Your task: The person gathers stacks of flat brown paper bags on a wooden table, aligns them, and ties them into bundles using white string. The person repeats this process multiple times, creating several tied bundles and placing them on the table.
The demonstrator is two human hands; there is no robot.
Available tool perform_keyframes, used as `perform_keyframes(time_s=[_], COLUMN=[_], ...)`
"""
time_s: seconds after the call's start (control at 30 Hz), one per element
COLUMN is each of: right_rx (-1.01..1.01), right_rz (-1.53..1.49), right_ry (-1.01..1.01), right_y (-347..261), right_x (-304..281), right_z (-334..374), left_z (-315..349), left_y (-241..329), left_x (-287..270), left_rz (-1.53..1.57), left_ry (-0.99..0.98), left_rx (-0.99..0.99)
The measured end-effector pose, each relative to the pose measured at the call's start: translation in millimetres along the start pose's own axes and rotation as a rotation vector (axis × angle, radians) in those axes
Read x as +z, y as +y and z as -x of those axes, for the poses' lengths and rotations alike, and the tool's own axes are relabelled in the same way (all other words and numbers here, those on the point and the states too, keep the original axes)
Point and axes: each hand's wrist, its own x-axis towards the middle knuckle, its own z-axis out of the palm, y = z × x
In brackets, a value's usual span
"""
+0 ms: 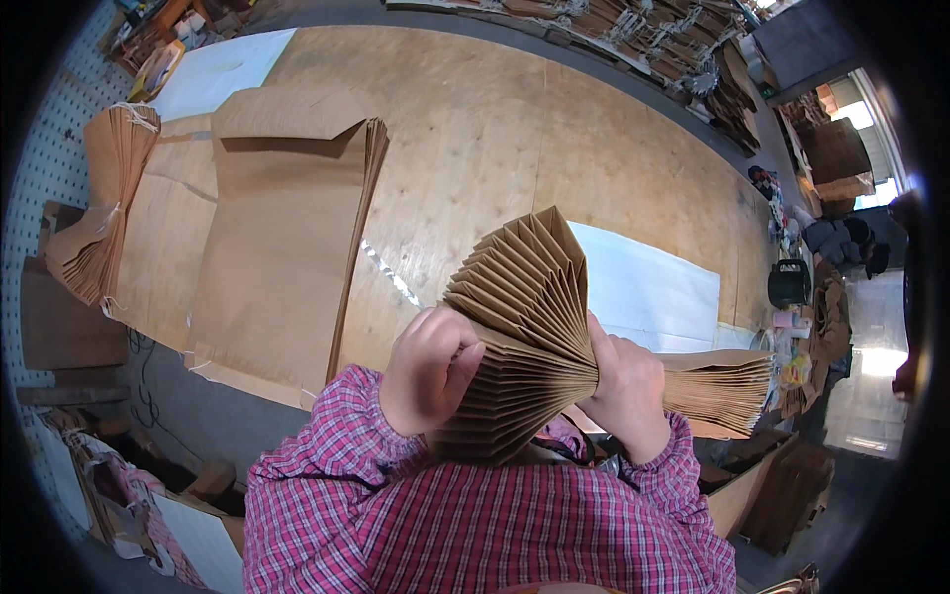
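Observation:
A pleated bundle of brown kraft paper [524, 307] fans out in front of my chest, its folds drawn together at the right side. My right hand [630, 386] grips it at that pinched waist, with the thumb along the folds. Beside the bundle's left edge, my left hand [431, 364] is closed, fingers curled in and thumb pressed against them. Whatever it may hold is hidden. Behind my right hand, another stack of pleated brown paper [720, 386] lies at the table's right end, partly covered by the hand.
A wooden table [455, 129] spans the view. Large brown paper sheets [272, 247] are stacked on its left; a tied pleated bundle [119, 168] lies beyond them. White sheets [648, 287] lie at right. Cardboard boxes [757, 475] stand below the near edge. Tied paper bundles [653, 40] fill the back.

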Motion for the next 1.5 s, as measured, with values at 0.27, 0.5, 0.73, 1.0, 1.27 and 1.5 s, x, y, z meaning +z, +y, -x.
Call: perform_keyframes(time_s=[0.27, 0.5, 0.73, 1.0, 1.27, 1.5], right_rx=[0.004, 0.0, -0.002, -0.005, -0.006, -0.002], right_rz=[0.001, -0.007, -0.018, -0.028, -0.037, -0.05], right_ry=[-0.012, -0.005, -0.003, -0.03, -0.047, -0.04], right_y=[0, 0, 0, -1, 3, 5], right_x=[-2, -2, -4, -8, -5, -2], right_z=[-1, 0, -1, -2, 1, 4], left_z=[-18, -34, -44, -57, -73, -88], left_y=[1, -13, -8, -7, -16, -7], left_x=[-2, -1, 2, 6, 4, 9], left_rz=[-0.098, -0.136, 0.026, -0.166, -0.095, -0.114], left_ry=[-0.051, 0.046, 0.021, -0.032, -0.073, -0.216], left_rx=[0.055, 0.319, 0.124, 0.23, 0.338, 0.176])
